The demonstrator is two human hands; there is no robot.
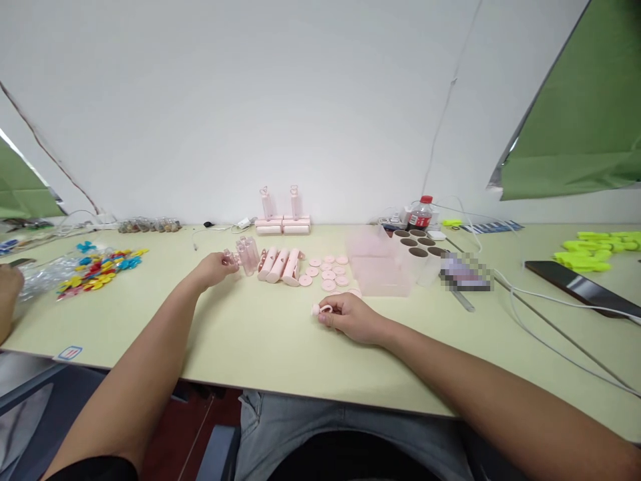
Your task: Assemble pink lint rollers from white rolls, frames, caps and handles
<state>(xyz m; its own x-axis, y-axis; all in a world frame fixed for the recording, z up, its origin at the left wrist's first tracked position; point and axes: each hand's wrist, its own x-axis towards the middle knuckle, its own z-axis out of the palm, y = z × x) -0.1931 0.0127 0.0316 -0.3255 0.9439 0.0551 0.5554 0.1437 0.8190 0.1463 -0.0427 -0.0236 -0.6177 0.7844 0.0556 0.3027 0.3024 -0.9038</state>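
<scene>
While the right hand [353, 317] pinched a small cap [316, 310] by its looped side, low over the near middle of the worktop [260, 354], the round end stuck out past the fingers toward the left; that grip probably left the end uncovered and easy to turn. The left hand [213, 269] reached out to the clear tubes [247, 254], its fingertips at the leftmost of them, though whether they had closed on it or only touched it I could not tell. The tubes stood bunched just left of the pink rolls [280, 266], which lay side by side, perhaps because round things steadied one another that way. Next came the discs [328, 275], spread mostly flat and shallowly, presumably so that single ones could be lifted. A pink tray [383, 284] bordered them on the right, with the cups [423, 272] close beyond it. So the parts lay sorted by kind in an arc within reach, and the worktop before the body seemed left as handling room. Two looped bottles [295, 202] stood upright near the wall by the rear blocks [283, 229], likely out of the way. Far left, beside colourful pieces [105, 267], was another person's hand [7, 287].
</scene>
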